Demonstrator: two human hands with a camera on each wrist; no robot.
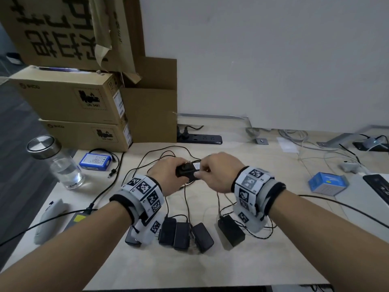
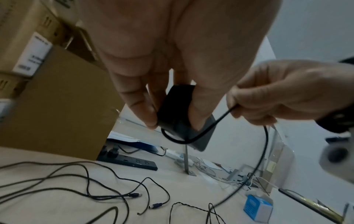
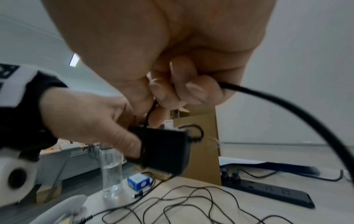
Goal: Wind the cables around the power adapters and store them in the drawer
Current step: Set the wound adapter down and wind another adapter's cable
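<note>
A pale wooden desk [image 1: 210, 268] meets a white wall. At frame centre, the left hand [image 1: 166, 175] pinches a black power adapter [image 1: 186, 171] between thumb and fingers; the right hand [image 1: 221, 171], fingers curled, grips its cable [image 2: 265, 145]. Five more adapters [image 1: 182, 232] lie below. At left, a glass bottle [image 1: 63, 165] holds water.

Six adapters [image 1: 181, 234] in all: five lying on the desk [image 1: 210, 268], one of these half hidden under the left wrist, and one adapter [image 1: 186, 172] held. Two hands: left hand [image 1: 166, 171], right hand [image 1: 219, 171]. Two stacked Pico boxes [image 1: 69, 98]. One bottle [image 1: 63, 165]. One blue battery pack [image 1: 95, 162]. One small blue box [image 1: 327, 183]. Cables [image 1: 147, 157] too tangled to count, one cable [image 2: 226, 115] pinched.
</note>
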